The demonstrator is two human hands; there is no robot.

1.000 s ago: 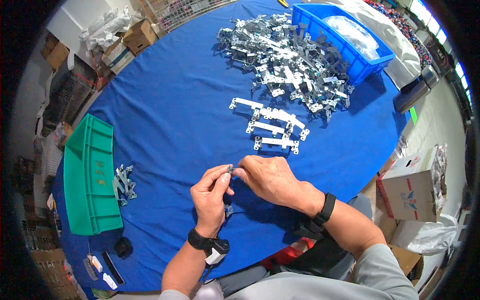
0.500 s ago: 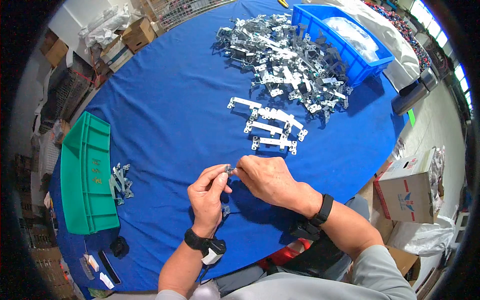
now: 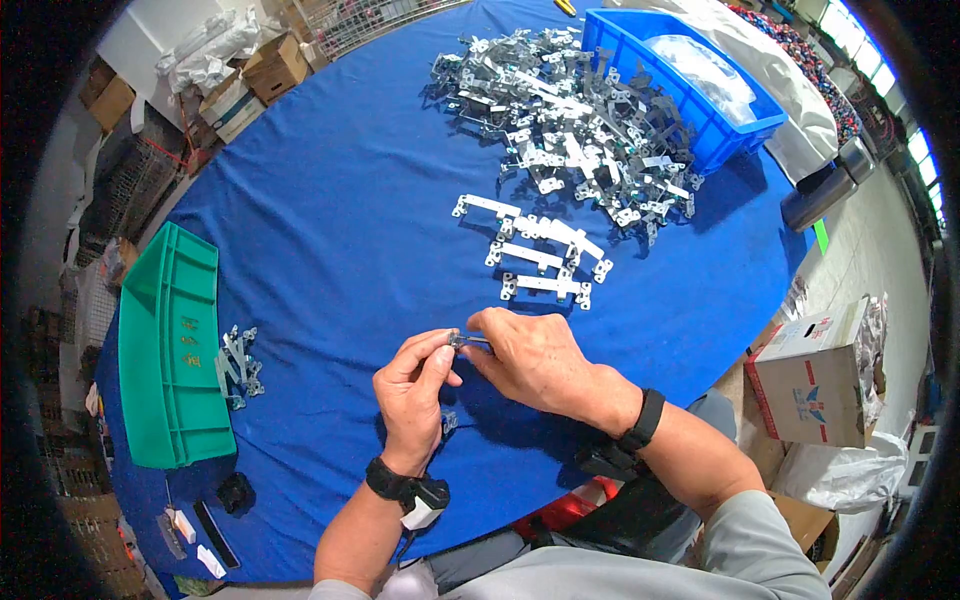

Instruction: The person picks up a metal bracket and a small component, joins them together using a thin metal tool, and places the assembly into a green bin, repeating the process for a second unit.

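Note:
My left hand (image 3: 415, 395) is closed around a metal bracket (image 3: 456, 340), whose top end shows between thumb and forefinger. What looks like its lower end pokes out below the palm. My right hand (image 3: 535, 365) is closed just to the right of it, fingers curled. A thin grey metal piece (image 3: 477, 341) runs from these fingers to the bracket's top; its kind is hidden by the hand. Beyond both hands lie several white metal brackets (image 3: 545, 287) laid out in rough rows.
A large heap of metal brackets (image 3: 575, 120) lies at the back, against a blue crate (image 3: 740, 140) holding clear plastic. At left, a green bin (image 3: 175, 350) has several brackets (image 3: 240, 365) beside it. A steel flask (image 3: 830, 185) stands at the right edge.
My right fingers have drawn slightly up and away from the bracket's top, so more of the thin metal piece shows between the hands. The left hand's grip looks unchanged.

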